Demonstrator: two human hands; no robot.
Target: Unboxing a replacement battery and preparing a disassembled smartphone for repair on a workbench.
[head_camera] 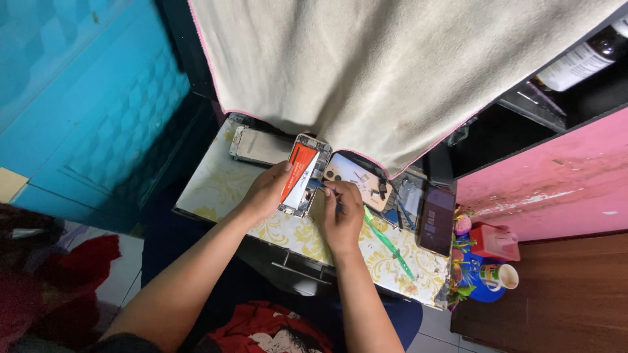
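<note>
Over the yellow-patterned bench, my left hand grips an opened phone by its long edges, light, rigid, fragile inside, while my right hand pinches a thin tool at its exposed innards.

The view is evenly and fairly brightly lit by soft, diffuse light, with no hard shadows. The cream towel is the brightest area, close to washed out along its upper folds. Below the towel, the patterned tabletop is clear and moderately sharp. Right of the towel, the dark shelf falls into deep shadow with little detail. Left of the towel, the blue wall shows saturated colour and bends from wide-angle distortion. Far below the towel, the frame's bottom edge is dim and soft.
</note>
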